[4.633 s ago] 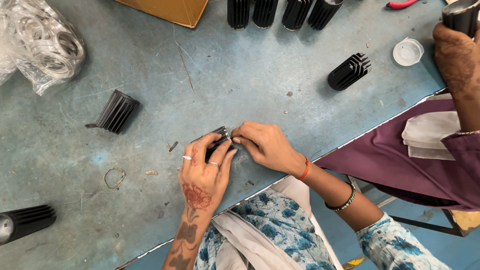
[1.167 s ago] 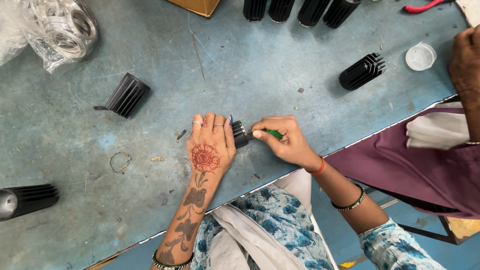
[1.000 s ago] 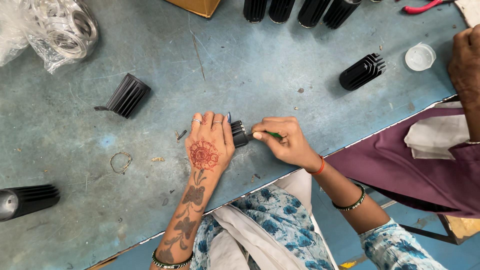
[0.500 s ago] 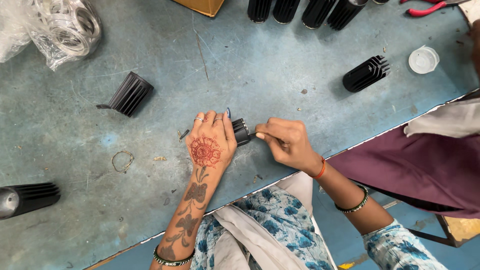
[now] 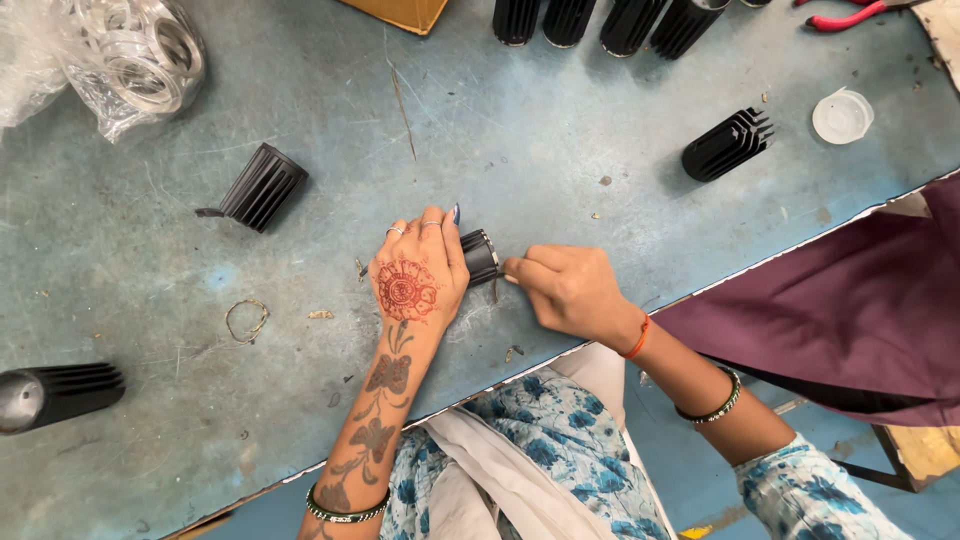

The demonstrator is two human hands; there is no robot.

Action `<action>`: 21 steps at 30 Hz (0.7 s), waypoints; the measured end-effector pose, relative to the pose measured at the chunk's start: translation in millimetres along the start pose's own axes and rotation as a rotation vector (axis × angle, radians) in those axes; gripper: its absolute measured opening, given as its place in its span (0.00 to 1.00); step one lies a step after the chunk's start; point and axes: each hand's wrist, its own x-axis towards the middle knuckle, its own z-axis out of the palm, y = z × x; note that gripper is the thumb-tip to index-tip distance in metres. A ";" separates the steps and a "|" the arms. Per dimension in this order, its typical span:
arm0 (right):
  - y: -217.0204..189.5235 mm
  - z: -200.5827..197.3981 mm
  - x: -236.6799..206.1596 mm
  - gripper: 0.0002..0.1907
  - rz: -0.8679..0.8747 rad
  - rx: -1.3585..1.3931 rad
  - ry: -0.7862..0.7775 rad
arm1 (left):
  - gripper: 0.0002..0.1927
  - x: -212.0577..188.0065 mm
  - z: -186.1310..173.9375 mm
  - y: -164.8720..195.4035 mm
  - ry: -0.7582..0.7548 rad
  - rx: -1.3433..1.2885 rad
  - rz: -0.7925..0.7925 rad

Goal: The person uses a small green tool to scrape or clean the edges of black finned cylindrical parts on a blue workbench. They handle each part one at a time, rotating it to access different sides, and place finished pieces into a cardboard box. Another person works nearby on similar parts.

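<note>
On the worktop [image 5: 600, 130], the left hand [image 5: 418, 280] covers a finned cylinder [image 5: 480, 256], with the right hand [image 5: 570, 290] just right of it. Another finned cylinder [image 5: 262, 187] lies further left, a plastic cap [image 5: 842, 116] far right.

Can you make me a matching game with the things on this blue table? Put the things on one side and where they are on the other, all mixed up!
Things:
1. small white round plastic lid
2. red-handled pliers
3. crumpled clear plastic bag
4. black ribbed metal cylinder with a silver rim

Places:
A. top left corner
B. under the left hand, facing the right hand
C. top right edge
D. right side, beside a lying black finned part

Pairs: 1-D, 2-C, 3-A, 4-B
</note>
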 end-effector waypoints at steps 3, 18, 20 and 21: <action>0.1 -2.3 -1.1 0.06 0.076 0.070 0.028 | 0.11 -0.6 -1.6 -0.3 0.000 -0.033 -0.002; -10.7 0.2 -6.3 0.03 0.444 0.414 0.146 | 0.06 -23.6 -6.1 3.9 0.057 -0.113 0.159; -16.6 1.1 -8.5 0.03 0.493 0.394 0.122 | 0.06 -23.7 -5.2 3.6 0.057 -0.116 0.160; -17.9 1.1 -9.2 0.03 0.498 0.397 0.127 | 0.07 -23.7 -4.6 3.6 0.057 -0.115 0.162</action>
